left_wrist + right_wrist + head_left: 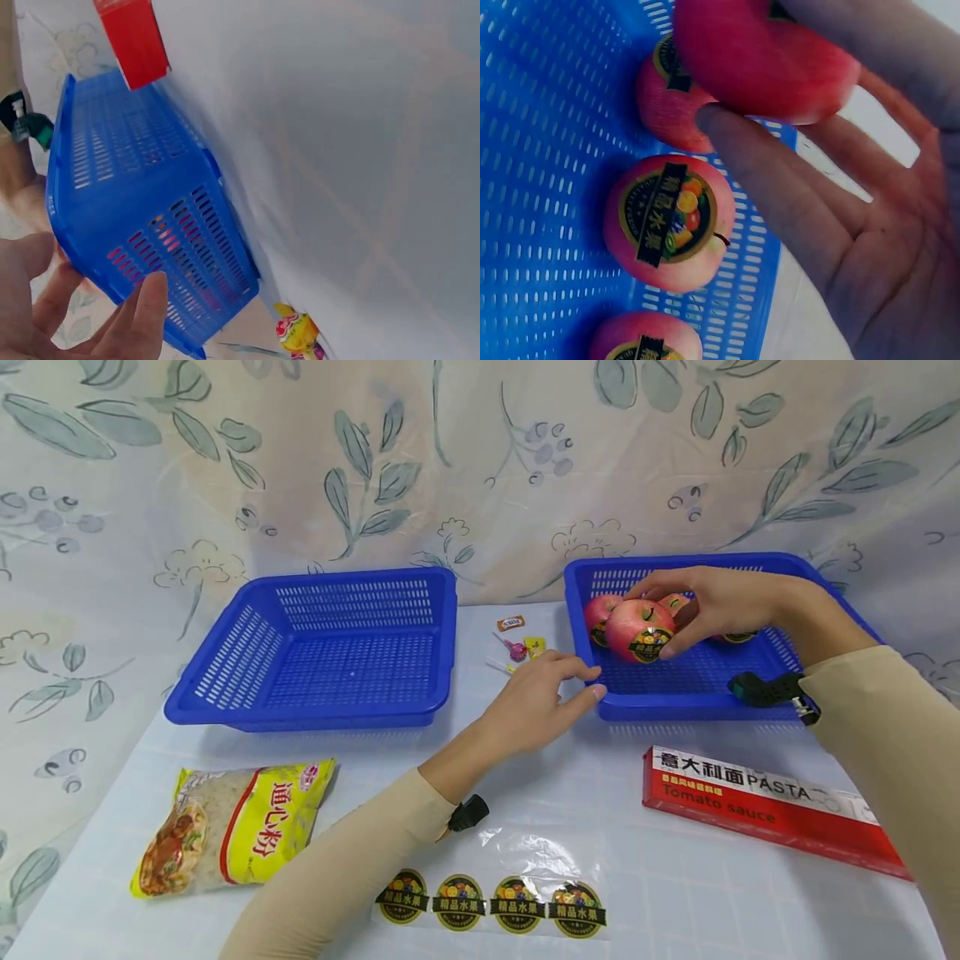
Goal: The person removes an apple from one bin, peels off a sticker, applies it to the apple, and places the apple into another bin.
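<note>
My right hand [660, 618] grips a red apple [628, 628] with a round fruit sticker, lifted just above the right blue basket [675, 697]. In the right wrist view the held apple [765, 64] sits between thumb and fingers [780, 187], over three more stickered apples [667, 221] lying on the basket floor [540, 150]. My left hand [592, 683] reaches to that basket's front left corner, fingers relaxed, thumb tip touching the rim. The left wrist view shows its fingers [142, 315] beside the basket's slotted wall [135, 187].
An empty blue basket [322, 652] stands at the left. Small candies [517, 647] lie between the baskets. A sheet of round stickers [491, 902] lies at the front, a red pasta box [765, 806] at the right, a yellow macaroni bag [232, 827] at the left.
</note>
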Available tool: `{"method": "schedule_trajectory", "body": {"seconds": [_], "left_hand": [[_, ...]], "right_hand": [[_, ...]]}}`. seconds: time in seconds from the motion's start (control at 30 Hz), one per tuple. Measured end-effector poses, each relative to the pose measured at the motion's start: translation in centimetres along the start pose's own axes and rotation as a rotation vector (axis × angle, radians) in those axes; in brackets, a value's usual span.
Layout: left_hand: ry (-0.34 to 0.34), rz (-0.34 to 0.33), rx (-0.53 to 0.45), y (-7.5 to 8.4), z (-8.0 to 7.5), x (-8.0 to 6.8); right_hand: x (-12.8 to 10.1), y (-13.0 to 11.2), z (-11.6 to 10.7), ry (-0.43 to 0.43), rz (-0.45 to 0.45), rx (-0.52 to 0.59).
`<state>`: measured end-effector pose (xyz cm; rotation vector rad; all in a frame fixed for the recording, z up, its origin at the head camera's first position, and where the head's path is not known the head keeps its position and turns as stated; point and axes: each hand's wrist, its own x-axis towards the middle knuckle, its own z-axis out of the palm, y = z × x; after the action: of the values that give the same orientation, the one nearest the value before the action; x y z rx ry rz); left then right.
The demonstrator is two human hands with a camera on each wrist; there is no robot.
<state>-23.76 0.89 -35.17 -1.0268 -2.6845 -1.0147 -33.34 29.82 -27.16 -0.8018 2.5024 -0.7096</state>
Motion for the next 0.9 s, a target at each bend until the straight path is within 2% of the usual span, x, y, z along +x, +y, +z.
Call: {"method": "schedule_trajectory", "body": {"seconds": [0.2, 0.4, 0.47, 0.7, 0.9], "left_hand": [[0.005, -0.010, 0.000, 0.4, 0.0, 0.5], [-0.007, -0.030, -0.006, 0.4, 0.0, 0.5], [-0.008, -0.035, -0.012, 0.4, 0.0, 0.5], [0.000, -0.032, -0.046, 0.7, 0.4, 0.2], [-0.017, -0.030, -0.062, 0.7, 0.2, 0.2]], "right_hand": [[1.3, -0.1, 0.5, -0.132, 0.107, 0.009], [2.6, -0.5, 1.0, -0.244, 0.163, 0.009], [3.0, -0.6, 1.3, -0.260, 0.175, 0.003], [3.5, -1.0, 2.4, -0.310, 0.219, -0.116], [3.6, -1.8, 2.3, -0.349, 0.244, -0.163]]}}
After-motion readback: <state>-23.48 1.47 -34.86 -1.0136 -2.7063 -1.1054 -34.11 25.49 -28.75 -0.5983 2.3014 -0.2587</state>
